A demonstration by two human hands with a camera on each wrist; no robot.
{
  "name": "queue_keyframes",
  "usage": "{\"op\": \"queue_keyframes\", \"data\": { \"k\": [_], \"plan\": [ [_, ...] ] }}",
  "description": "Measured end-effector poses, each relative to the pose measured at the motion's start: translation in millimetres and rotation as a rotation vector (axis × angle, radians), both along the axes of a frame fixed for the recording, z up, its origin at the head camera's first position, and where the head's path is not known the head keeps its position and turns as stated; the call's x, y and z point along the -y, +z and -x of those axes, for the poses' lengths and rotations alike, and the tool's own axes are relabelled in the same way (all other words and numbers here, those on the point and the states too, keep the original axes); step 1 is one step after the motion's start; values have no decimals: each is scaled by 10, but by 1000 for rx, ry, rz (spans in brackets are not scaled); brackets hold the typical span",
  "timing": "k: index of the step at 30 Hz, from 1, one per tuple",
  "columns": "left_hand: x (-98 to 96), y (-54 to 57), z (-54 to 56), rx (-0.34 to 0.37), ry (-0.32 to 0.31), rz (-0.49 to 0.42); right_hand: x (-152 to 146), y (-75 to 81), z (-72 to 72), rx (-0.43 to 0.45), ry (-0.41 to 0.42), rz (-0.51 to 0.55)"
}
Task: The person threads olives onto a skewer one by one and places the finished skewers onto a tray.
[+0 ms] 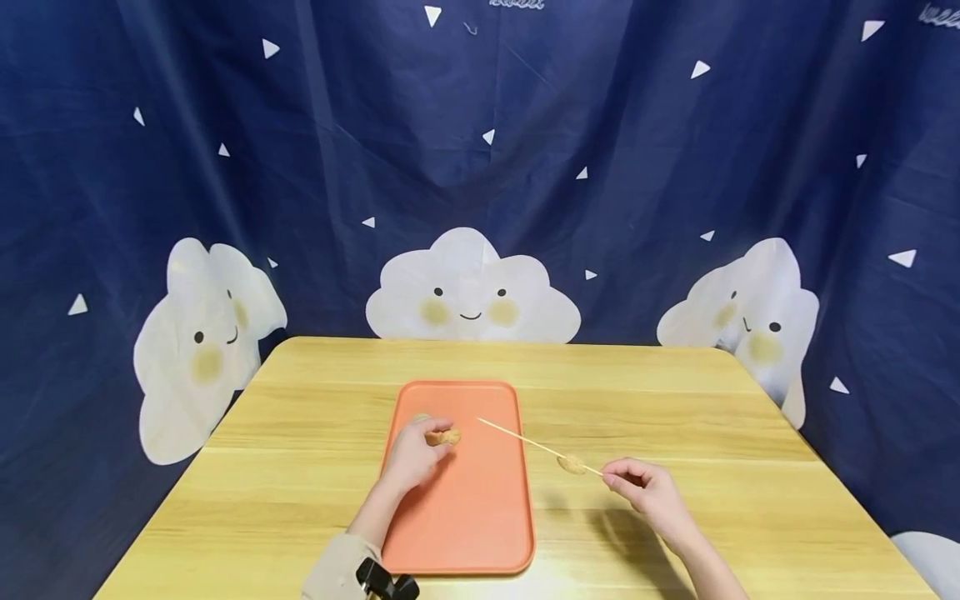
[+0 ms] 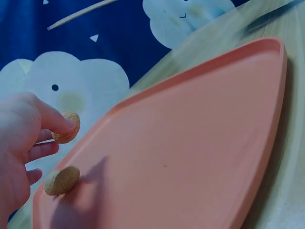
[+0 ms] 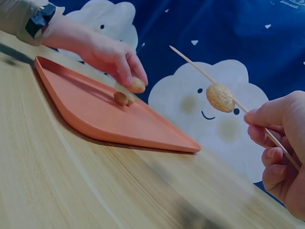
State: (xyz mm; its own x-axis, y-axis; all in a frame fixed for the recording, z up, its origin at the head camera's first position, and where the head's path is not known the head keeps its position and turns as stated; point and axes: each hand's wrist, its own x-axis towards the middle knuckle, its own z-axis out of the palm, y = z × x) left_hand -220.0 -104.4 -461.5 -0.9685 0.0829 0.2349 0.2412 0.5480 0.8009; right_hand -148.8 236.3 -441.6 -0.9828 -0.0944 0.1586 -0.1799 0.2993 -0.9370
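Observation:
Over the far left part of the orange tray [image 1: 472, 508], my left hand [image 1: 416, 454] pinches a golden-brown, wrinkled oval puff [image 2: 66, 128] between thumb and fingers. Below it on the tray lies another brown puff [image 2: 62, 180]; whether a second one sits against it I cannot tell. My right hand [image 1: 651, 498] grips a thin wooden skewer [image 1: 517, 435] near its lower end, right of the tray. One puff [image 3: 220, 98] is threaded on that skewer, close to the fingertips. The skewer's pointed end tilts up and left, above the tray.
A light wooden table [image 1: 675, 400] carries the tray. Behind it hangs a dark blue curtain [image 1: 525, 192] printed with white clouds and triangles. A black device [image 1: 386, 581] is strapped at the left wrist.

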Motion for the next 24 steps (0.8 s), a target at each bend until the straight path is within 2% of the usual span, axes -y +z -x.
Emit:
{"op": "queue_keyframes", "data": {
  "k": [6,13,24],
  "plan": [
    [-33,87,-76,-3,-49,-18,-25,-8,-18,23,13,-24],
    [-54,143,-131,-19,-162,-80,-28,-20,-23,9,88,-66],
    [-36,172,-183,-24,-194,-123,-76,-72,-16,8,139,-64]
  ]
}}
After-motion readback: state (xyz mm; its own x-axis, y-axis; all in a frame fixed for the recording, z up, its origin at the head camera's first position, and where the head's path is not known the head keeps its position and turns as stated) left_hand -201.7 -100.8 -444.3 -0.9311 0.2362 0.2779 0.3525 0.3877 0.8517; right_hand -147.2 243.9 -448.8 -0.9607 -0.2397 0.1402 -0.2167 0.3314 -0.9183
